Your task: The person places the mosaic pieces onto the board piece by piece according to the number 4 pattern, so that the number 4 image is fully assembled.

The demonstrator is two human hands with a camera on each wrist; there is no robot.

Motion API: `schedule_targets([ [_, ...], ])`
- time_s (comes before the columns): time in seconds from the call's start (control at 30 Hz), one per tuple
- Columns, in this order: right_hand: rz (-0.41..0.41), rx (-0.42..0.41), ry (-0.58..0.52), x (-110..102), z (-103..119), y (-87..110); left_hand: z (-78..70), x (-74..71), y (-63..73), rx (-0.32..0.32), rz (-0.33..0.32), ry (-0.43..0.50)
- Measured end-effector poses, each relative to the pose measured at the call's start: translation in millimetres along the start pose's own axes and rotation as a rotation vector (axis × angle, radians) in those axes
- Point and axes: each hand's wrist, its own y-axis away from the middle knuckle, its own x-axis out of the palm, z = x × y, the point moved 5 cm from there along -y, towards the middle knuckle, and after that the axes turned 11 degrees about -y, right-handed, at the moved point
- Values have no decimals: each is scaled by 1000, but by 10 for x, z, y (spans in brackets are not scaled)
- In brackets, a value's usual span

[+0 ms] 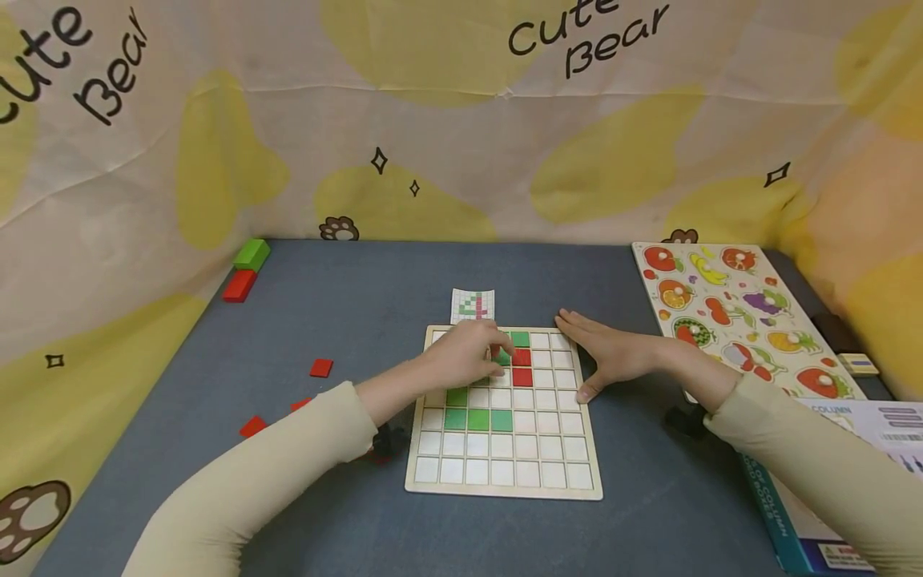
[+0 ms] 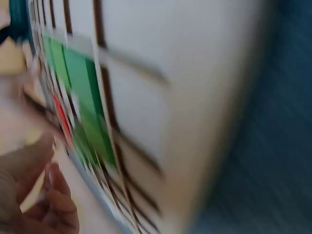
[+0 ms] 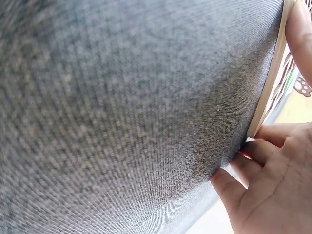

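A white-squared wooden grid board (image 1: 502, 471) lies on the table, with a diagonal and a row of green tiles (image 1: 478, 420) and two red tiles (image 1: 522, 377) in its squares. Over its upper middle is my left hand (image 1: 465, 354), fingers loosely bent near a green tile (image 1: 502, 358). In the blurred left wrist view, thumb and fingers of that left hand (image 2: 44, 195) stand apart, with nothing seen between them. My right hand (image 1: 618, 353) spreads at the board's upper right. In the right wrist view its thumb (image 3: 298, 41) touches the board's edge (image 3: 268, 92), fingers around the corner.
A small pattern card (image 1: 473, 305) lies beyond the board. Loose red tiles (image 1: 321, 368) are at the left, some partly behind my sleeve. Green (image 1: 251, 254) and red blocks (image 1: 239, 285) stand at the far left. A fruit board (image 1: 721, 280) and a box (image 1: 800, 513) are at the right.
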Motion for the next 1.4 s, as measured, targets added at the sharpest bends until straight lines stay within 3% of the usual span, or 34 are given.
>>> schedule_targets([
  [0.17,-3,-1,-5,-3,11,8,539,-260,252,-48,26,87],
  [0.4,1,10,-11,0,38,29,1434,-586,796,-266,86,144],
  [0.5,-2,13,-11,0,40,38,1695,-630,992,-308,134,175],
  [0.63,-4,8,-7,5,39,37,1912,-595,1221,-324,279,258],
  [0.77,-3,5,-5,12,38,32,1995,-542,1381,-344,390,330],
  [0.87,-3,5,-3,10,39,26,1977,-526,1409,-322,402,298],
  [0.97,-4,4,-4,7,41,25,1921,-529,1386,-289,384,199],
  [1.13,-1,5,-4,5,36,28,1847,-560,1281,-303,274,107],
  [1.27,2,1,-1,0,34,22,1807,-586,1130,-327,147,127],
  [1.4,6,-1,-2,-3,39,21,1652,-587,904,-331,32,184],
])
